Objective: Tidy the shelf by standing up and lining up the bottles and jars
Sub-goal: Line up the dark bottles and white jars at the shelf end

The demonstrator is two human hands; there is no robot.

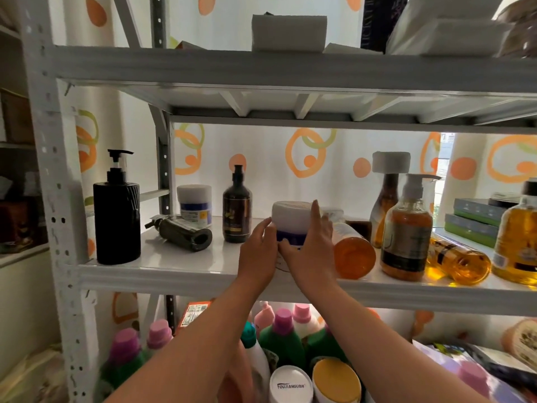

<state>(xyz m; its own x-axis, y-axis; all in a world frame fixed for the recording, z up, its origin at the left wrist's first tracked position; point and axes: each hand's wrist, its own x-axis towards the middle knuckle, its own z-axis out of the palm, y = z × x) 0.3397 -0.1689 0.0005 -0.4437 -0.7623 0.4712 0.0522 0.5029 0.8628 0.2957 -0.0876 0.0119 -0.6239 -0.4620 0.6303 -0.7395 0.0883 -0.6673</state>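
A white-lidded jar with a blue label (291, 221) stands near the front of the white middle shelf (180, 264). My left hand (258, 253) presses its left side and my right hand (312, 248) wraps its right side and front. A dark grey pump bottle (181, 232) lies on its side to the left. An orange bottle (351, 251) lies on its side just right of my right hand, and an amber bottle (459, 260) lies further right. Standing are a black pump bottle (116, 219), a second white jar (194, 205) and a dark brown bottle (236, 209).
Upright amber pump bottles (406, 231) (517, 237) and a tall brown bottle with a white cap (388, 199) crowd the right side. Stacked boxes (473, 221) sit at the far right. Detergent bottles (283, 335) fill the shelf below. The upper shelf beam (290, 71) hangs overhead.
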